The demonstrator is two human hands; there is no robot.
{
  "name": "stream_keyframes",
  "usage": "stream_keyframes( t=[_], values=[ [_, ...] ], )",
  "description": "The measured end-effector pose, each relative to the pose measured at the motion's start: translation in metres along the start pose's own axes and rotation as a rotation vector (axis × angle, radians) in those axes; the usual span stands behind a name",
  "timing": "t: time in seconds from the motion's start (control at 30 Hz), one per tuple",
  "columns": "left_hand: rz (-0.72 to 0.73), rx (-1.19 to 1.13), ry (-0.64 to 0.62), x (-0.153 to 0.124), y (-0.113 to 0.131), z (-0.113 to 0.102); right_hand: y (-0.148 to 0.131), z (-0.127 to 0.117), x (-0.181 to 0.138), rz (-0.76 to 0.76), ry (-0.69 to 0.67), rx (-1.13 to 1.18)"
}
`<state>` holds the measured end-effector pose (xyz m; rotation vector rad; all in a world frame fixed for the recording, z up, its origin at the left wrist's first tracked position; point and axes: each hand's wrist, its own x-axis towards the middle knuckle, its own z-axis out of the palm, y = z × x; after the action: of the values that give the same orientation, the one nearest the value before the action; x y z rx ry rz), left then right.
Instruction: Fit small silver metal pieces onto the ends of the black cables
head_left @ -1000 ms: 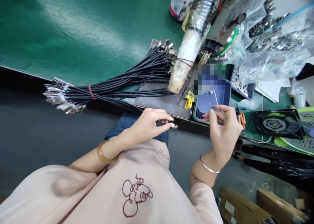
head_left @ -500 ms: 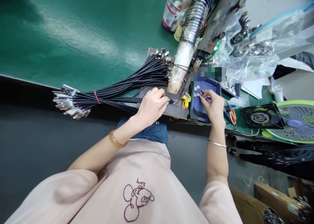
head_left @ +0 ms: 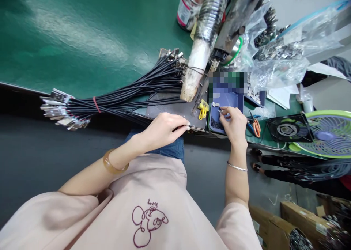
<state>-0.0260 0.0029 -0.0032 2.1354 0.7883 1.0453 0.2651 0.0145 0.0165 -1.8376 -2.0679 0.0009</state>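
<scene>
My left hand (head_left: 161, 130) is closed in a pinch at the front edge of a dark work plate (head_left: 175, 111); it seems to grip the end of a thin black cable, mostly hidden by the fingers. A bundle of black cables (head_left: 128, 94) with metal plug ends (head_left: 56, 109) and a red band lies left of it across the green bench. My right hand (head_left: 233, 124) is pinched over a small blue tray (head_left: 233, 99) that holds small metal shells, and it holds a tiny metal piece at its fingertips.
A corrugated hose with a pale nozzle (head_left: 196, 65) slants down onto the plate. Small yellow clips (head_left: 203, 109), orange scissors (head_left: 255, 125), a black fan frame (head_left: 289, 127), a green fan (head_left: 326, 133), plastic bags of metal parts (head_left: 282, 58) and a jar (head_left: 188, 7) are nearby. Cardboard boxes (head_left: 276, 228) stand on the floor.
My left hand drew back from the plate toward its front edge. My right hand stayed over the blue tray, shifting slightly nearer. The view shifted a little.
</scene>
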Motion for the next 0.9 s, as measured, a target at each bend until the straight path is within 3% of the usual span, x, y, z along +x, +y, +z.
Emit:
stream_keyframes(
  t=[0.13,0.27,0.33,0.43,0.57,0.63,0.8,0.9],
  values=[
    [-0.286,-0.348,-0.012,0.002,0.006,-0.003,0.003,0.003,0.005,-0.005,-0.031,-0.028],
    [-0.448,-0.567,0.002,0.004,0.007,-0.001,-0.018,0.002,-0.004,0.064,0.146,0.188],
    [-0.472,-0.591,0.013,0.004,0.007,0.001,-0.041,0.002,-0.016,0.149,0.209,0.446],
    [-0.486,-0.616,0.054,0.005,0.007,0.004,-0.081,0.005,-0.037,0.196,0.184,0.763],
    [-0.460,-0.583,0.113,0.007,0.009,0.003,-0.116,0.019,-0.052,0.105,0.345,0.766],
    [-0.435,-0.528,0.093,0.007,0.009,0.000,-0.121,0.027,-0.052,0.115,0.367,0.768],
    [-0.396,-0.465,-0.028,0.008,0.008,-0.006,-0.118,0.038,-0.047,0.174,0.169,0.950],
    [-0.391,-0.486,-0.072,0.007,0.005,-0.007,-0.118,0.041,-0.048,0.171,0.168,0.983]
  ],
)
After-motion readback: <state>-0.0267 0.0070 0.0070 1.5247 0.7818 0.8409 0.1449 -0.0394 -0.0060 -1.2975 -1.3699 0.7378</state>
